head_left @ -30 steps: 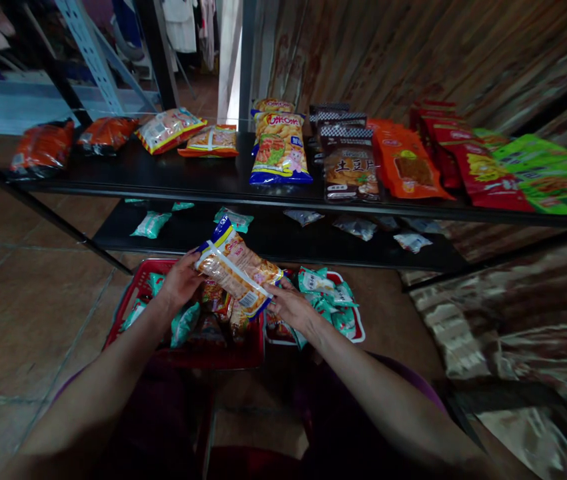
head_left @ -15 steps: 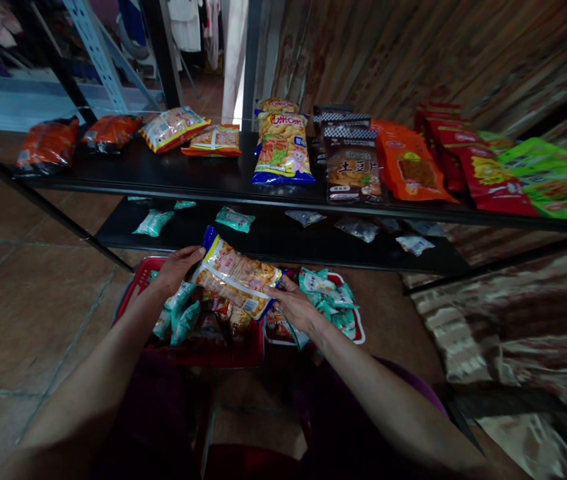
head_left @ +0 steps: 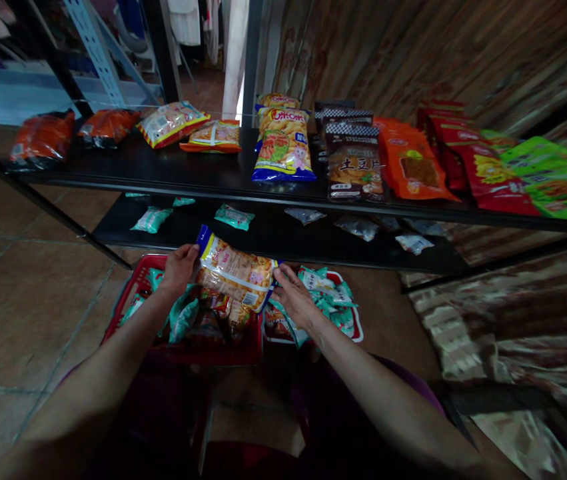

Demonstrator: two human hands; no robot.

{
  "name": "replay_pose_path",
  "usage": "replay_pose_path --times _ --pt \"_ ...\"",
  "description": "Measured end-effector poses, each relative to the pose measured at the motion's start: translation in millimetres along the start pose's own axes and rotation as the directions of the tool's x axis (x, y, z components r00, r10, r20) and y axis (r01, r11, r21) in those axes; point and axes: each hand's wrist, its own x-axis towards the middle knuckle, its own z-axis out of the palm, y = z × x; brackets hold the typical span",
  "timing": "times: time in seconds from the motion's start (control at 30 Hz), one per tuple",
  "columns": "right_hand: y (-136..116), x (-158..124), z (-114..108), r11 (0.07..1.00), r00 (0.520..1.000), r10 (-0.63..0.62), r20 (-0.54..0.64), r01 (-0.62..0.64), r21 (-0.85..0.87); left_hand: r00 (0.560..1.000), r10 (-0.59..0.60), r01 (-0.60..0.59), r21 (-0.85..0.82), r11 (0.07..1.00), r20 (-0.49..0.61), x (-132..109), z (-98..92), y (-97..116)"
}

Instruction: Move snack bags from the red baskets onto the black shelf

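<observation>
Head view, held bag: a yellow-and-blue snack bag (head_left: 236, 270), barcode side showing, slanting down to the right above the baskets and in front of the lower shelf.
Left hand (head_left: 182, 267): grip closed on the bag's upper left corner, by the blue end strip.
Right hand (head_left: 293, 293): grip closed round the bag's right end, thumb over the printed side.
Red basket (head_left: 233, 355): on the floor below the bag; teal packets (head_left: 183, 321) on its left, orange-brown packets (head_left: 238, 317) on its right.
White-rimmed basket (head_left: 360, 328): just right of the red one; more teal packets on top, the right hand and forearm covering its left part.
Lower shelf (head_left: 273, 241): small teal packets on the left, silvery packets (head_left: 359, 229) on the right, lying well apart.
Upper shelf (head_left: 138, 165), left: orange-and-black bags (head_left: 43, 140) and two lighter packets, all lying down.
Upper shelf, middle to right: upright bags (head_left: 283, 147) with yellow-and-blue print, then brown bags (head_left: 356, 163), an orange bag (head_left: 413, 163), red bags (head_left: 483, 160), green bags (head_left: 558, 177).
In the way: held bag and hands hide part of the red basket; the upper shelf's front edge cuts off the back of the lower one.
Behind: a rust-streaked corrugated wall (head_left: 363, 53).
</observation>
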Motion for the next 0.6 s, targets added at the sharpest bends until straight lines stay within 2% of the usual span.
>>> replay_pose_path --times 0.23,0.33,0.4,0.53,0.6 --pt "-3.2 1.6 1.0 0.998 0.998 -0.063 -0.027 0.063 -0.008 0.999 0.045 -0.045 0.012 0.999 0.029 1.3 0.8 -5.7" --pt "-4.1 0.1 3.0 0.993 0.994 -0.106 -0.040 0.104 -0.050 0.999 0.048 -0.047 -0.049 0.998 0.024 -0.2 4.7 -6.3" --pt "-4.5 0.4 3.4 0.990 0.990 -0.132 -0.042 0.129 -0.060 0.999 0.043 -0.044 -0.103 0.994 -0.017 -1.0 7.4 -6.3" --pt "-10.4 5.4 -0.2 0.982 0.981 -0.177 -0.073 0.181 0.049 0.994 -0.011 -0.008 -0.179 0.984 -0.105 1.3 6.4 -6.1" --pt "-15.9 7.7 -2.9 0.976 0.977 -0.200 -0.072 0.205 0.074 0.997 -0.020 0.005 -0.197 0.980 -0.073 4.9 2.7 -7.0"
